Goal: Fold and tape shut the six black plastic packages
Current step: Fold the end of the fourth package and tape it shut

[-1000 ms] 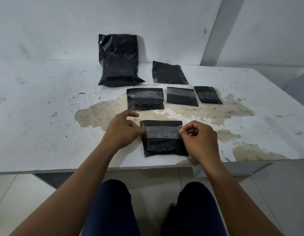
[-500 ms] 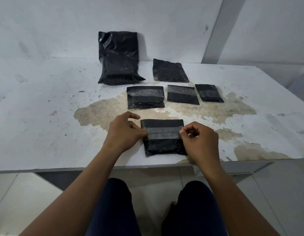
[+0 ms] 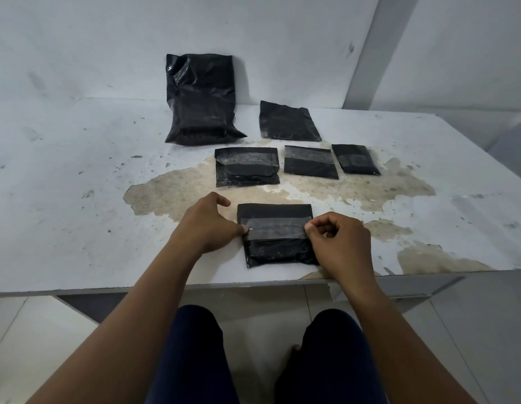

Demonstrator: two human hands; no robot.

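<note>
Folded black package (image 3: 278,236) near table edge (clear tape across), five others (image 3: 247,167) behind

Tape being pressed across a folded black package

The nearest package (image 3: 278,236) is held on the bench (image 3: 78,217); the tape strip (image 3: 275,228) is pinched at its ends by the left hand (image 3: 208,225) and right hand (image 3: 338,242). Five packages are laid behind.
</note>
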